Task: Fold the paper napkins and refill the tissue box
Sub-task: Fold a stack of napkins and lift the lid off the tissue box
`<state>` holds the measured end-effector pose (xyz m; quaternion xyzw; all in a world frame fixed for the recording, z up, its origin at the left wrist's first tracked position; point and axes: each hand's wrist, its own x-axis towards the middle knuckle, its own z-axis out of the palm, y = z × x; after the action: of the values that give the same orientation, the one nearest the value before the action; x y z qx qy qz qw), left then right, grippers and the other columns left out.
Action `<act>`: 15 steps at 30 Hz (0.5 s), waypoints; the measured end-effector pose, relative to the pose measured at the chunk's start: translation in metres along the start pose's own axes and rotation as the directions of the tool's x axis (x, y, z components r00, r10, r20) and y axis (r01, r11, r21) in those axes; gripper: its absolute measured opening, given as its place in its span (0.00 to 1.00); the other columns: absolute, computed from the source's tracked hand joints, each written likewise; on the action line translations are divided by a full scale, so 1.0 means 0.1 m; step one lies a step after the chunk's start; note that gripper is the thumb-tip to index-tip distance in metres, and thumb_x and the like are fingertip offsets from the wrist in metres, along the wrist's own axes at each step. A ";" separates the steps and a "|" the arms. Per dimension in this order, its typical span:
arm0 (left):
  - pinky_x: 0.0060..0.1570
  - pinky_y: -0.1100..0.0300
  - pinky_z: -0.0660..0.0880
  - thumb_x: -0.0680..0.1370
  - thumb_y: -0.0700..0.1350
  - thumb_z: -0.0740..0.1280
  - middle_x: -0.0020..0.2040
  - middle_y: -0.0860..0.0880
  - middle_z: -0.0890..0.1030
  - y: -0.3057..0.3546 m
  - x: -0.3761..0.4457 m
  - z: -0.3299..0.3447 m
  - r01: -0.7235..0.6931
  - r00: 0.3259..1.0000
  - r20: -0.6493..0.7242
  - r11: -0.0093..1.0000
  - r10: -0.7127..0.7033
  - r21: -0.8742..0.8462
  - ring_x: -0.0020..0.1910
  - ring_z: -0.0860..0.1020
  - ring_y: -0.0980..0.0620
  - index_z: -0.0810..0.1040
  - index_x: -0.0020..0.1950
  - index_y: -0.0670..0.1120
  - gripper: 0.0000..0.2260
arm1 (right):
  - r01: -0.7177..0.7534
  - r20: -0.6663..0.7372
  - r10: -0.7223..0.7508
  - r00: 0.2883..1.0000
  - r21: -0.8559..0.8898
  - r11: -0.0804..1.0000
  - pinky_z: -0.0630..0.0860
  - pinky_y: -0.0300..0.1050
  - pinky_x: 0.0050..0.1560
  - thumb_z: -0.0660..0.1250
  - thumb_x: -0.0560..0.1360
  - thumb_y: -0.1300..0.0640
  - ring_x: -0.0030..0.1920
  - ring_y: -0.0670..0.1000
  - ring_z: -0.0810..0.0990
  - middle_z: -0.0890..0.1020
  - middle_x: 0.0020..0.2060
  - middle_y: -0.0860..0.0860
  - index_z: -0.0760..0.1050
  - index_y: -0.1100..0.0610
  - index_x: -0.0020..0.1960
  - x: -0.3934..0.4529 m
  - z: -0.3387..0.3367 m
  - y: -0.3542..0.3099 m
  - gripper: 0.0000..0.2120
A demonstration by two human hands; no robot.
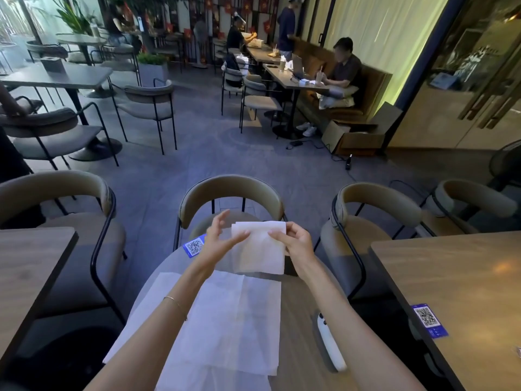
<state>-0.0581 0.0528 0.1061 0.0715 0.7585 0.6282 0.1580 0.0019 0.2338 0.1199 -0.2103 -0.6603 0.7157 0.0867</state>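
Observation:
A folded white paper napkin (pixel 260 248) hangs upright above the far part of the round wooden table (pixel 298 306). My right hand (pixel 296 242) pinches its right edge near the top. My left hand (pixel 218 235) is at the napkin's left edge, fingers spread, fingertips touching the paper. Unfolded white napkins (pixel 220 320) lie flat on the table under my forearms. A dark object (pixel 290 266) shows behind the held napkin's lower right corner; I cannot tell whether it is the tissue box.
A white remote-like device (pixel 329 342) lies on the table at the right. A blue QR card (pixel 194 246) sits at the far left rim. Padded chairs (pixel 231 198) ring the table; wooden tables (pixel 456 292) stand on both sides. People sit farther back.

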 end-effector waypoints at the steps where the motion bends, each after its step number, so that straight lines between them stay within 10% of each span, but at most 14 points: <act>1: 0.61 0.50 0.70 0.70 0.58 0.71 0.63 0.50 0.68 -0.01 0.02 0.04 0.092 0.995 0.044 0.995 -0.091 -0.032 0.62 0.69 0.49 0.59 0.74 0.55 0.36 | -0.012 -0.027 0.012 1.000 0.011 1.000 0.79 0.48 0.46 0.76 0.69 0.61 0.47 0.56 0.81 0.83 0.51 0.60 0.75 0.63 0.53 0.03 0.00 0.01 0.16; 8: 0.48 0.54 0.78 0.76 0.46 0.69 0.54 0.44 0.79 -0.13 0.09 0.34 0.272 0.948 0.227 0.941 -0.225 -0.203 0.48 0.79 0.48 0.77 0.50 0.48 0.05 | -0.112 -0.107 0.124 0.986 0.112 0.987 0.78 0.57 0.55 0.76 0.68 0.63 0.49 0.56 0.81 0.80 0.48 0.53 0.68 0.57 0.57 0.16 -0.11 0.16 0.23; 15: 0.40 0.61 0.75 0.74 0.46 0.71 0.52 0.43 0.80 -0.45 0.19 0.51 0.291 0.953 0.112 0.954 -0.282 -0.070 0.47 0.78 0.48 0.78 0.51 0.42 0.10 | -0.101 -0.169 0.045 0.985 -0.340 0.935 0.74 0.38 0.44 0.64 0.78 0.57 0.46 0.49 0.79 0.81 0.43 0.51 0.79 0.62 0.51 0.43 -0.28 0.49 0.09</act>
<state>-0.0548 0.0971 0.0512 -0.0146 0.7244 0.6260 0.2885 -0.0175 0.2710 0.0628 -0.3030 -0.7589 0.5716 0.0737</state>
